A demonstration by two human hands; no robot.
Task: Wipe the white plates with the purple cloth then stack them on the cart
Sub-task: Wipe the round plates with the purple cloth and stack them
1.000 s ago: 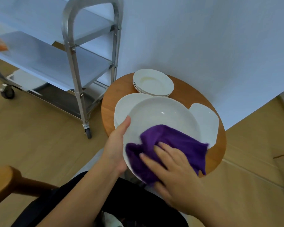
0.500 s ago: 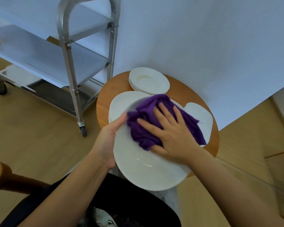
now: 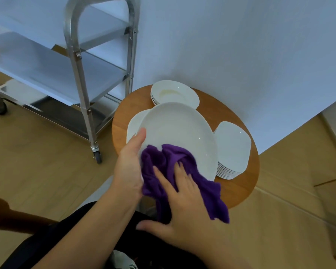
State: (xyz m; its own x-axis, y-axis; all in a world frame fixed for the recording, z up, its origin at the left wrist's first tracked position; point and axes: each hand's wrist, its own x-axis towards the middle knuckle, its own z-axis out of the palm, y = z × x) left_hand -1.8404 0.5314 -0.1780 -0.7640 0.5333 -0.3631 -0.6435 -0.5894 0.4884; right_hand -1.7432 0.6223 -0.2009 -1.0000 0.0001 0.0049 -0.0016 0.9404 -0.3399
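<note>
My left hand (image 3: 129, 167) grips the left rim of a large white oval plate (image 3: 178, 133), held tilted above the round wooden table (image 3: 239, 191). My right hand (image 3: 184, 206) presses the purple cloth (image 3: 182, 171) flat against the plate's near end; part of the cloth hangs off the near edge. Another white plate (image 3: 133, 127) lies under it on the table. A stack of deep white plates (image 3: 175, 94) sits at the table's far side, and a stack of squarish white plates (image 3: 232, 150) at the right. The steel cart (image 3: 80, 61) stands to the left.
The cart has several metal shelves and small wheels (image 3: 97, 157) on the wood floor. A white wall (image 3: 241, 45) runs behind the table. A wooden chair arm (image 3: 0, 214) juts in at the lower left. My dark-clothed lap fills the bottom of the view.
My right hand has dragged the purple cloth from the plate's far end back down to its near end. The left hand keeps its hold on the rim.
</note>
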